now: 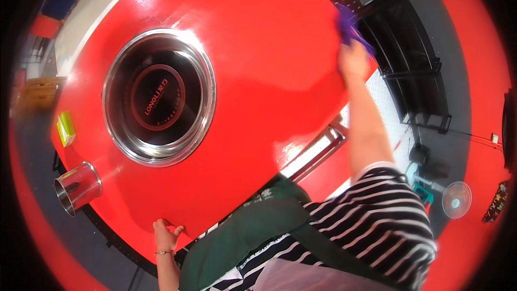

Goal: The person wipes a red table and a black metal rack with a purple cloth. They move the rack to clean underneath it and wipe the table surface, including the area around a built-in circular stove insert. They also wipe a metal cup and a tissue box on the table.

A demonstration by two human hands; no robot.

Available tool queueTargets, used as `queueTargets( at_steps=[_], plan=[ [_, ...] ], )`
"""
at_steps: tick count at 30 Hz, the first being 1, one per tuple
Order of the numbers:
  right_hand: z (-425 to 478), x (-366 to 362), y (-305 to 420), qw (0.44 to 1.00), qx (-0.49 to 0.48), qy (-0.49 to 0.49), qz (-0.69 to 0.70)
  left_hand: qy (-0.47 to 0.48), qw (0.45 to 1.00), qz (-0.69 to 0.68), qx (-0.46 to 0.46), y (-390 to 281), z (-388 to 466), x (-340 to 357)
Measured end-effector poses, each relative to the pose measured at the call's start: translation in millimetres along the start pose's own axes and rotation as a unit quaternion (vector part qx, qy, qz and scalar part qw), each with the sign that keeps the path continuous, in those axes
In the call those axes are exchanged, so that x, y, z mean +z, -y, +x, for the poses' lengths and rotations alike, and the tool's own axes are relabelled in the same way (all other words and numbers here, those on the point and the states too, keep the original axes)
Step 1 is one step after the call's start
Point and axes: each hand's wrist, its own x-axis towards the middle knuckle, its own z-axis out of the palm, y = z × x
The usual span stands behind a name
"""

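A red table [250, 129] with a glossy top fills the space before me. My right hand [355, 60] holds a purple cloth [347, 24] at the table's far right edge; both look blurred. Near the front left edge, my left hand [164, 236] is at the tabletop with its fingers apart and nothing in it. A round steel basin-like ring [121, 137] is set in the table left of the middle. At its bottom lies a black disc [157, 97] bearing writing.
On the table's left side are a steel cylinder [91, 180] and a green-yellow tissue pack [66, 128]. Black metal racks [404, 48] stand along the right, with a fan [456, 200] nearer me. Beyond the left edge is a wooden stool or cabinet [38, 93].
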Motion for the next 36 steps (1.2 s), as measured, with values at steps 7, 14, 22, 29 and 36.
queueTargets(
  at_steps=[7,14,22,29,36],
  plan=[
    [57.4,-26.4,-259.2,0.973,0.217,-0.004,0.076,0.028,0.999,0.007,-0.034,-19.4,2.6,-0.5],
    [-7.7,2.6,30.3,0.956,-0.294,-0.026,0.013,0.018,0.998,0.021,-0.058,-36.7,10.6,-11.1],
    [-289.7,-59.3,95.8,0.738,-0.595,0.303,0.098,-0.110,0.956,-0.258,-0.085,61.8,-9.2,5.3],
    [-125.0,33.2,124.6,0.976,-0.189,0.022,-0.104,-0.349,0.804,-0.425,-0.229,240.2,-11.3,-50.8],
    [-28.0,131.7,298.2,0.966,-0.163,0.112,-0.165,-0.345,0.831,-0.425,-0.099,280.1,117.1,-173.2]
  ],
)
